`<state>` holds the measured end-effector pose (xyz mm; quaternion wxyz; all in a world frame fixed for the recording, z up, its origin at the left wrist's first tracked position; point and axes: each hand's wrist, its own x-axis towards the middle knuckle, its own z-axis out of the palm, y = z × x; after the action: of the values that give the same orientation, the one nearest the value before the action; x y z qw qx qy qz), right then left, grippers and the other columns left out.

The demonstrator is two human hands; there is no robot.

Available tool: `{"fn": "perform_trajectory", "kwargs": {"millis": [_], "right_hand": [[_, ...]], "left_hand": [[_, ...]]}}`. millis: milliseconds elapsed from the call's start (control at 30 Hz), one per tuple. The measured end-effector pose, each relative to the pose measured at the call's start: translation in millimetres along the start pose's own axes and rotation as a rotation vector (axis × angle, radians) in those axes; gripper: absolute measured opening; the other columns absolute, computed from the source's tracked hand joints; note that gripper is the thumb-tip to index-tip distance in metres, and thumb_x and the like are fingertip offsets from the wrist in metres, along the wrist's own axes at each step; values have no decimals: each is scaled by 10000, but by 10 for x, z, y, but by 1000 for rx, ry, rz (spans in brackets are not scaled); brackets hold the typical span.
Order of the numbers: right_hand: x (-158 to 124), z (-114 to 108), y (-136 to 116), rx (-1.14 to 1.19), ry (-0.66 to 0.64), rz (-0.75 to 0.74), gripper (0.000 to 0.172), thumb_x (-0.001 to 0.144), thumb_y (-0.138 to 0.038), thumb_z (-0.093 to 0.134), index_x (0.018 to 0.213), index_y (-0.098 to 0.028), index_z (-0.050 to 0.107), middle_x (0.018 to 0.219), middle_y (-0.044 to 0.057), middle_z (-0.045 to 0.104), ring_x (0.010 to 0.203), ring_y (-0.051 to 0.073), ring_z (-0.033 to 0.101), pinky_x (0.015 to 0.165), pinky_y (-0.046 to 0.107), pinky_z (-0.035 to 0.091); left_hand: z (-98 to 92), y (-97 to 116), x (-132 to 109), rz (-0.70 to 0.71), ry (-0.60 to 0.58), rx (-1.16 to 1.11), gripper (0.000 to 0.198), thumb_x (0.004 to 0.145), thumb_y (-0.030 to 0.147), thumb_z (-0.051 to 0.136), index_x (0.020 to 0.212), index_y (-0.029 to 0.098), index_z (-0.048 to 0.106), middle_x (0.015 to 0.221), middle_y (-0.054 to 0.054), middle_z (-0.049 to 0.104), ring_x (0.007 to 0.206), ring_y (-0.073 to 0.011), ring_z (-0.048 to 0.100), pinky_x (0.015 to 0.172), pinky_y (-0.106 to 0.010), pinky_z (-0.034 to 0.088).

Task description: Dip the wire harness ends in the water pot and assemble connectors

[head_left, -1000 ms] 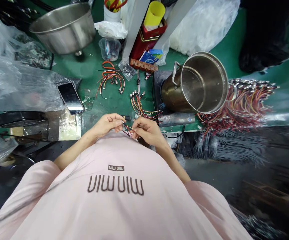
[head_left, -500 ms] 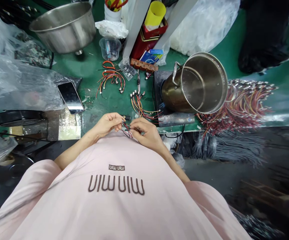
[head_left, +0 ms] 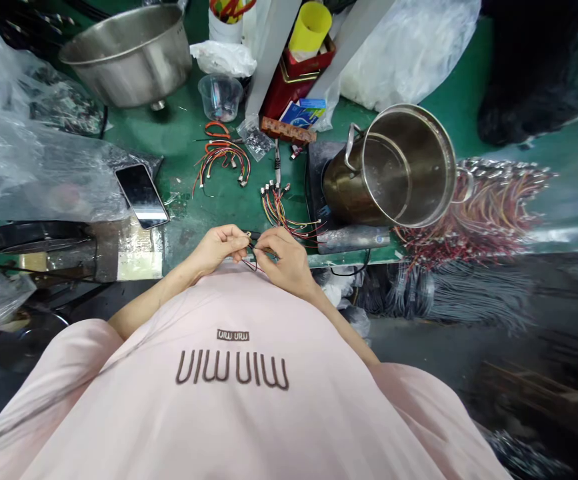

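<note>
Close to my body at the bench edge, my left hand (head_left: 223, 246) pinches the end of a thin wire harness (head_left: 251, 261). The fingertips of my right hand (head_left: 283, 259) are closed on the same wires, just right of the left fingers. The tip between my fingers is too small to make out. A dark rod-like thing (head_left: 253, 235) lies just beyond my fingertips. Ahead of my right hand are several wire harnesses with metal-ended connectors (head_left: 279, 208). Another bunch of red, white and black wires (head_left: 223, 155) lies farther left, by orange-handled scissors (head_left: 217, 129).
To the right a steel pot (head_left: 349, 180) stands tilted-looking on a dark plate, before a big heap of red wires (head_left: 489, 213). A phone (head_left: 141, 195) lies left on plastic bags. A steel basin (head_left: 129, 67), clear tub (head_left: 220, 98) and red tin (head_left: 289, 87) stand farther back.
My right hand has moved slightly left and closer to my left hand, its fingers now pinched nearer the wire ends. Less of the wires shows between the hands.
</note>
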<state>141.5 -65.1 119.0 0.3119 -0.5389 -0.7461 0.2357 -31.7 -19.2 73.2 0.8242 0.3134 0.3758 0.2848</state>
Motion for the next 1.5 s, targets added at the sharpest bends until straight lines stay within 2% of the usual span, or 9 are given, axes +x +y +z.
{"fn": "perform_trajectory", "kwargs": {"millis": [400,600,767,900,1000,1133,1200,1400,1500], "right_hand": [[5,98,32,-105,48,-55,119,843,-130,512,761,-203,559,825,58,617,804,169,602,713,277,497],[20,15,26,-103,-37,-10,68,836,-160,522,824,-194,579,868,74,621,833,190,597,746,308,490],[24,-4,21,-113,-72,17,129,846,-151,496,739,-198,550,795,64,608,767,187,582,717,316,471],[46,-17,44,46,-60,41,115,827,-116,501,763,-199,548,796,41,607,762,168,575,717,304,468],[48,-63,101,232,-56,43,112,829,-102,517,814,-198,571,892,42,642,865,162,610,806,315,484],[38,-41,194,323,-119,44,63,848,-213,611,906,-200,632,1094,82,658,1049,194,622,935,373,473],[40,19,213,321,-122,45,134,831,-286,672,929,-201,639,1122,91,653,1072,207,618,948,385,472],[92,141,169,236,67,112,52,867,-200,573,816,-204,585,925,45,645,891,165,610,764,314,501],[114,103,154,222,77,94,55,852,-178,553,812,-205,577,944,55,628,880,166,596,676,284,492]], "left_hand": [[70,20,-26,-92,7,-121,455,533,451,890,647,122,596,531,1,630,426,-61,532,454,-172,431],[78,45,-40,-119,10,-141,376,626,372,863,660,115,591,537,-9,627,436,-64,542,456,-163,429],[98,54,-33,-123,14,-148,399,612,385,870,650,117,577,530,-11,622,423,-64,534,442,-165,425],[99,63,-20,-106,33,-173,451,555,428,889,653,128,568,529,-1,627,430,-65,541,445,-162,433],[74,96,-8,-72,79,-194,469,552,455,883,665,136,559,529,15,625,429,-59,541,439,-154,430],[34,140,16,-27,115,-203,472,569,472,871,673,140,552,539,33,621,431,-49,540,448,-149,439],[27,148,25,-16,122,-208,474,573,474,869,681,143,547,549,33,628,438,-51,546,453,-151,443],[65,160,14,25,152,-165,485,563,491,866,682,152,540,548,31,633,449,-59,551,467,-161,451],[94,171,0,34,161,-110,477,602,506,840,644,159,515,517,30,610,427,-59,529,451,-169,433]]}}
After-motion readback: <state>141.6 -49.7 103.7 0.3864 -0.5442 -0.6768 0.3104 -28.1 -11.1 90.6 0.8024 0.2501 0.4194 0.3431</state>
